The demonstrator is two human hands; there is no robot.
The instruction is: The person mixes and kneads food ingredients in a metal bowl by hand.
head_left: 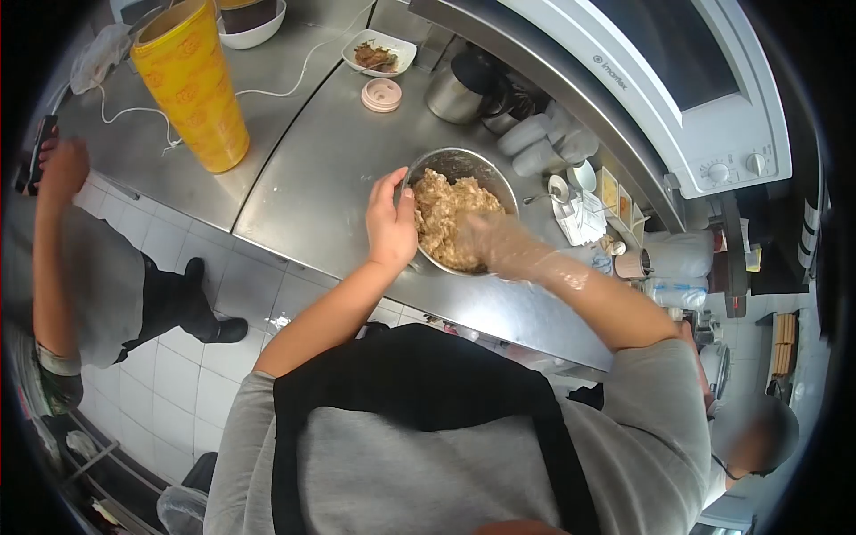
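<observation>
A round metal bowl [510, 185] stands on the steel counter in front of me, filled with a lumpy, moist, light-brown mixture [439, 211]. My left hand [390, 223] grips the bowl's left rim, fingers along the outside and thumb at the edge. Over the right side of the bowl is my right hand [492, 242], in a clear plastic glove that reaches up the forearm. It is pressed into the mixture, and its fingers are blurred by motion and partly hidden there.
Behind the bowl are a pink lid [382, 95], a white dish with brown food [399, 49] and a metal jug [456, 94]. A tall yellow roll [192, 85] stands left. Containers and a microwave [713, 107] line the right. A person [80, 259] stands left, another [753, 437] right.
</observation>
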